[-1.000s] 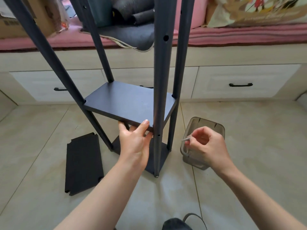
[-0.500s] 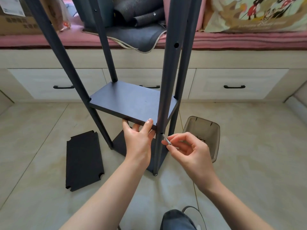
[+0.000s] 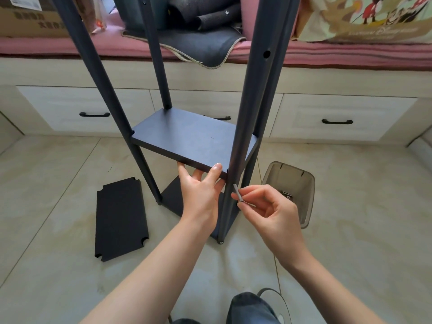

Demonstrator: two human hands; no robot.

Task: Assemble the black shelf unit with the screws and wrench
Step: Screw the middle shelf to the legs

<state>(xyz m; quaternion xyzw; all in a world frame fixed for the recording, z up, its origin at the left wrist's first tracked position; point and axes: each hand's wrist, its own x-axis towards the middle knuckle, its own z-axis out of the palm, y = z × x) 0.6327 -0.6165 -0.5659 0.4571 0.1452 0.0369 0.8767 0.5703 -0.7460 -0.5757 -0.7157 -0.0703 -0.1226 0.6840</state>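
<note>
- The black shelf unit [image 3: 243, 127] stands upright on the tiled floor [image 3: 362, 218] in front of a low drawer bench [image 3: 327, 118]; four dark posts rise past the top of the picture; one shelf board [image 3: 194, 141] sits partway up between them, another lies at the posts' feet
- The left hand [image 3: 201, 195] grips the front edge of the raised board; its thumb lies on the top face beside the near-right post [image 3: 247, 127], its fingers curl beneath the board
- The right hand [image 3: 268, 211] pinches a silver screw [image 3: 237, 192] between thumb and forefinger; the screw's tip points up and left, just beside the near-right post below the board's front corner; whether tip and post touch cannot be told
- A second slim metal piece juts from the same pinch; too small to name
- A loose shelf panel [image 3: 121, 218] with notched corners lies flat on the floor left of the unit, apart from the post feet; bare tile runs all round it
- A clear grey container [image 3: 297, 190] lies tipped on the floor right of the unit, just behind the right hand; small hardware shows inside
- Open floor spreads wide on the right and toward the near edge, where a dark-clad knee [image 3: 252, 307] shows
- A round hole [image 3: 266, 54] shows high on the near-right post; pink cushion [image 3: 58, 45] and folded dark cloth [image 3: 198, 43] lie on the bench top behind
</note>
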